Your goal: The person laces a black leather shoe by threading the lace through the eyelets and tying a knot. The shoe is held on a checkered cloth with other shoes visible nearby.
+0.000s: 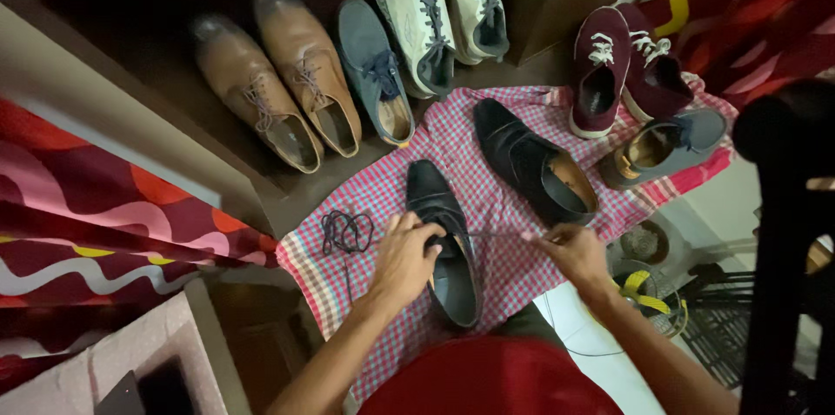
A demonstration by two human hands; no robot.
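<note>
The left hand [404, 258] is resting on a black shoe [444, 241] lying on the checked cloth [496, 206], its fingers curled over the shoe's laced part. The right hand [574, 251] is pinching a thin lace [496, 235] stretched taut from the shoe. A second black shoe [531, 161] is lying just beyond, and a loose lace [346, 232] is coiled left of the held shoe.

Tan pr [278, 84], maroon pr [622, 67], fan [661, 293].
</note>
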